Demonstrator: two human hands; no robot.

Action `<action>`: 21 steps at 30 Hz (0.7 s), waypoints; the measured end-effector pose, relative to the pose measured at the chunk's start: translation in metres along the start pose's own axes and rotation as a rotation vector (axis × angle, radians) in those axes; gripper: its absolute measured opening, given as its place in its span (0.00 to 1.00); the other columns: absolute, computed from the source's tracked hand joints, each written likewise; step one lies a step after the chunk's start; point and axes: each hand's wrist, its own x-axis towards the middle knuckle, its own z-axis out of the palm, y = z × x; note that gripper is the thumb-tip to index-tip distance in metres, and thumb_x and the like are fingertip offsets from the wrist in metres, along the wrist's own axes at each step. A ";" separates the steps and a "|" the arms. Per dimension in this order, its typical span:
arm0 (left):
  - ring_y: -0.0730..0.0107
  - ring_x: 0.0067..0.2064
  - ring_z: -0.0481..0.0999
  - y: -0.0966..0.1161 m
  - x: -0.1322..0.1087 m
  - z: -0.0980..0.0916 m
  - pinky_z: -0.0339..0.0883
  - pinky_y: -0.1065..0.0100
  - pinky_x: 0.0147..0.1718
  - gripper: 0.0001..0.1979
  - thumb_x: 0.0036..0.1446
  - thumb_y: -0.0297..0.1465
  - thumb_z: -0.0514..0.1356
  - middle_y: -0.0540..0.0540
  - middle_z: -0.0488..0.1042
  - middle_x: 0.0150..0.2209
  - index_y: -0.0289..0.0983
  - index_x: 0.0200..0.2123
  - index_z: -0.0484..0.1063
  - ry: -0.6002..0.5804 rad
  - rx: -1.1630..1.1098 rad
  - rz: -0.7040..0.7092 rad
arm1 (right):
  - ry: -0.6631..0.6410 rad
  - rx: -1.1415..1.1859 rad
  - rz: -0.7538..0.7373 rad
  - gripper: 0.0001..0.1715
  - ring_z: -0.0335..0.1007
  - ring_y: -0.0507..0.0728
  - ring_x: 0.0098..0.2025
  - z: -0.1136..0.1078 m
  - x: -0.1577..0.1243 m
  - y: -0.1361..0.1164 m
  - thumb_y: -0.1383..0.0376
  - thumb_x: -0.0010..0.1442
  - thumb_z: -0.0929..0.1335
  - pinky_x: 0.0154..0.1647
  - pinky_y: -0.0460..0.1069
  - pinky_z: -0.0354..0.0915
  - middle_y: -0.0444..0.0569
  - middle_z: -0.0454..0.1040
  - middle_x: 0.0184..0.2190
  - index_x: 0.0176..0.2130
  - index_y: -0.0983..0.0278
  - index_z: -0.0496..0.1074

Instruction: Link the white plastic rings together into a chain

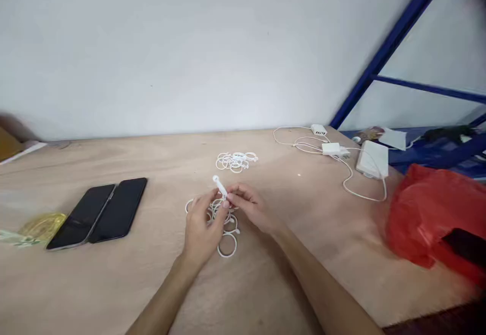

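A tangle of white earphone cable (227, 234) lies on the wooden table (266, 284) near its middle. My left hand (201, 228) rests on that tangle with its fingers curled round part of the cable. My right hand (248, 206) pinches a white earbud (219, 185) that sticks up and to the left from its fingertips. Farther back lies a second coiled white earphone set (236, 161), untouched.
Two dark phones (100, 212) lie side by side at the left, with a yellow wrapper (40, 226) beside them. White chargers and cables (334, 149) sit at the back right by a blue metal frame (391, 41). A red plastic bag (429, 213) lies at the right.
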 end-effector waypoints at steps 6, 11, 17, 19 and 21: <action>0.61 0.43 0.75 -0.003 -0.001 0.000 0.68 0.60 0.45 0.23 0.50 0.43 0.62 0.42 0.77 0.41 0.35 0.45 0.72 0.079 -0.133 -0.141 | -0.076 0.014 0.039 0.14 0.65 0.52 0.34 0.006 -0.003 -0.003 0.55 0.53 0.70 0.40 0.48 0.61 0.43 0.70 0.29 0.30 0.63 0.72; 0.64 0.42 0.75 -0.001 -0.001 0.001 0.67 0.64 0.44 0.21 0.52 0.41 0.62 0.44 0.77 0.40 0.35 0.46 0.73 0.054 -0.155 -0.078 | -0.041 0.011 0.055 0.10 0.66 0.53 0.34 0.007 -0.004 -0.004 0.58 0.52 0.70 0.40 0.48 0.61 0.43 0.71 0.29 0.28 0.64 0.73; 0.69 0.32 0.73 0.002 -0.001 -0.002 0.66 0.68 0.34 0.12 0.55 0.39 0.60 0.49 0.76 0.30 0.36 0.35 0.75 0.047 0.014 0.086 | 0.158 0.011 -0.001 0.09 0.66 0.52 0.33 0.004 -0.003 -0.002 0.60 0.53 0.68 0.37 0.47 0.61 0.43 0.73 0.29 0.32 0.62 0.75; 0.70 0.31 0.72 0.002 -0.001 -0.001 0.65 0.69 0.33 0.11 0.55 0.38 0.60 0.49 0.75 0.28 0.37 0.33 0.75 0.057 0.060 0.158 | 0.146 0.026 -0.011 0.10 0.66 0.52 0.33 0.004 -0.003 -0.002 0.59 0.54 0.68 0.37 0.47 0.62 0.43 0.73 0.30 0.34 0.62 0.75; 0.72 0.29 0.71 0.001 -0.001 -0.001 0.65 0.69 0.31 0.09 0.55 0.37 0.60 0.50 0.74 0.26 0.37 0.33 0.75 0.071 0.100 0.236 | 0.112 0.028 -0.020 0.10 0.66 0.52 0.33 0.005 -0.003 -0.001 0.58 0.55 0.68 0.37 0.47 0.62 0.43 0.72 0.29 0.34 0.62 0.75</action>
